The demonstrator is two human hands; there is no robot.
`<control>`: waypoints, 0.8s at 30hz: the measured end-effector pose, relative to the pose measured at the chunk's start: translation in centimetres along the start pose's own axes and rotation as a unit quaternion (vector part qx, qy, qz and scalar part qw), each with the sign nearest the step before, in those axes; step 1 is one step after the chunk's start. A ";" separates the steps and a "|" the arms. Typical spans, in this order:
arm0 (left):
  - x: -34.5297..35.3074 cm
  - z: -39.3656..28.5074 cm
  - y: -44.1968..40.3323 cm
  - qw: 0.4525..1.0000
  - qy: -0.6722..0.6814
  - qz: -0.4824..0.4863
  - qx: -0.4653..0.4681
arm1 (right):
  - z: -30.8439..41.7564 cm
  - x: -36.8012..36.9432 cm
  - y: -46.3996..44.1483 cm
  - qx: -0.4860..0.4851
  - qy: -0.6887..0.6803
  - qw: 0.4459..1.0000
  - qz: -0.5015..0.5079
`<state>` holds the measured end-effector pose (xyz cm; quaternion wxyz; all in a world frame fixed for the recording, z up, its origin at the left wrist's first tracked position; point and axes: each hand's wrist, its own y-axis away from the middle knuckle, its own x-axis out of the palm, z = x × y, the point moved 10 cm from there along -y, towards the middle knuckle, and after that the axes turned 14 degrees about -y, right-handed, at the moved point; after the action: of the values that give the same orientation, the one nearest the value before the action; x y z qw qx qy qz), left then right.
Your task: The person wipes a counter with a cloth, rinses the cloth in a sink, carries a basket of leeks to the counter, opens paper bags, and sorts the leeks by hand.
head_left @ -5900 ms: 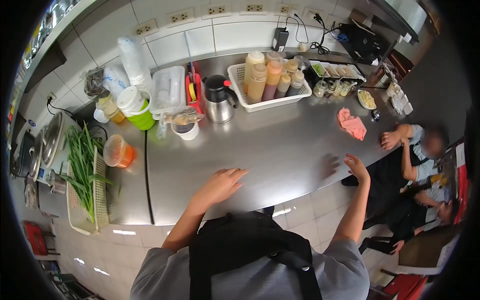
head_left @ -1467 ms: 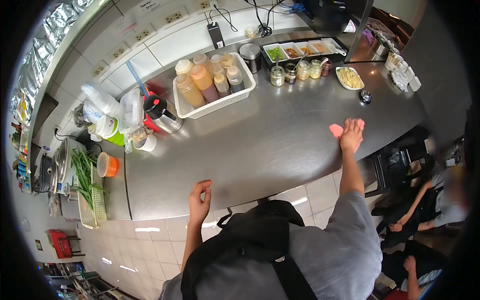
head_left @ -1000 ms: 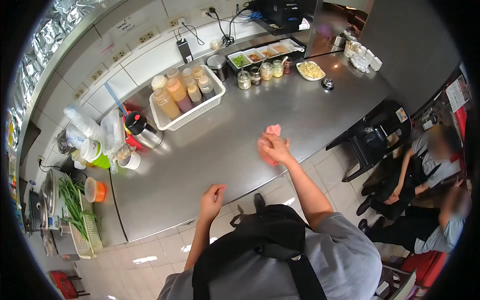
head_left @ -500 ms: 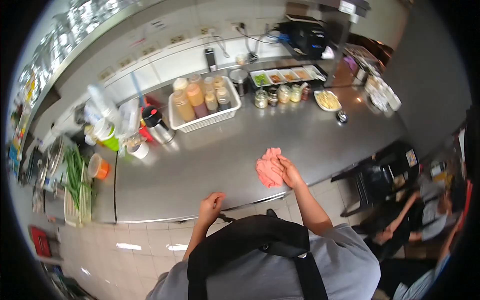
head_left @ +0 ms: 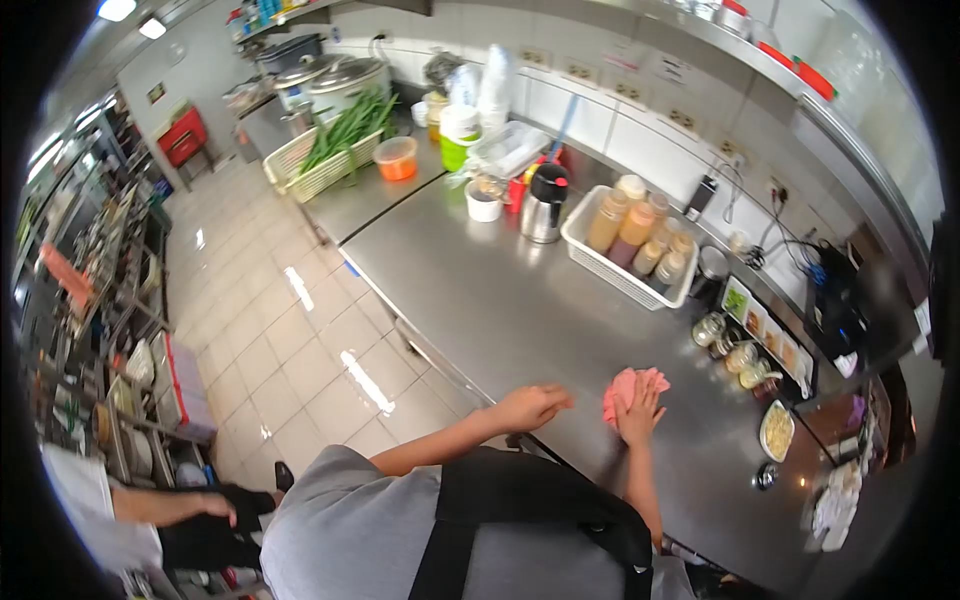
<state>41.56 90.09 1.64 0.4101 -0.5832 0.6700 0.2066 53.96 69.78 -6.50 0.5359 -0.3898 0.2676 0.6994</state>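
My right hand point(head_left: 637, 417) lies flat on a crumpled pink cloth point(head_left: 616, 392) on the steel counter, its fingers spread over the fabric. My left hand point(head_left: 535, 407) hovers near the counter's front edge, left of the cloth. Its fingers are loosely bent, with nothing visible in them. Beyond the hands, a white basket point(head_left: 607, 276) holds several squeeze bottles point(head_left: 634, 229) of sauces. To its left stands a steel thermal jug point(head_left: 543, 212) with a black top.
Several small jars point(head_left: 740, 357), a topping tray point(head_left: 765, 325) and a bowl of pale food point(head_left: 777, 431) line the right. Farther left are a white tub point(head_left: 484, 203), an orange container point(head_left: 396, 160) and a basket point(head_left: 285, 172) of green stalks. A person's arm point(head_left: 160, 507) shows at lower left.
The view has swung left, bringing the aisle into sight. My right hand has moved further onto the cloth. My left hand's fingers are less curled and it is nearer the cloth.
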 end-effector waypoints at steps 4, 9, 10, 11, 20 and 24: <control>0.2 1.9 3.9 0.999 0.005 0.000 -0.044 | -1.1 1.9 -1.7 0.016 0.033 0.999 0.020; 0.7 5.4 6.9 0.989 0.086 -0.018 -0.118 | 3.1 3.6 -0.1 -0.011 -0.093 0.987 0.130; 1.3 6.3 6.8 0.989 0.085 -0.020 -0.117 | 5.3 3.7 0.3 -0.040 -0.256 0.957 0.127; 1.4 7.4 6.7 0.980 0.138 -0.059 -0.133 | 7.5 3.1 1.3 -0.064 -0.412 0.901 0.120; -0.8 6.7 2.7 0.642 0.708 -0.215 -0.201 | 22.2 2.6 5.7 -0.112 -0.609 0.718 0.316; -9.0 9.6 1.0 0.813 0.524 -0.228 -0.111 | 17.2 -7.7 3.5 -0.070 -0.709 0.679 0.177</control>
<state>43.46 103.10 3.00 -0.0355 -0.7808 0.6036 -0.1573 47.10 78.28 9.28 0.4026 0.2415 -0.1783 0.8648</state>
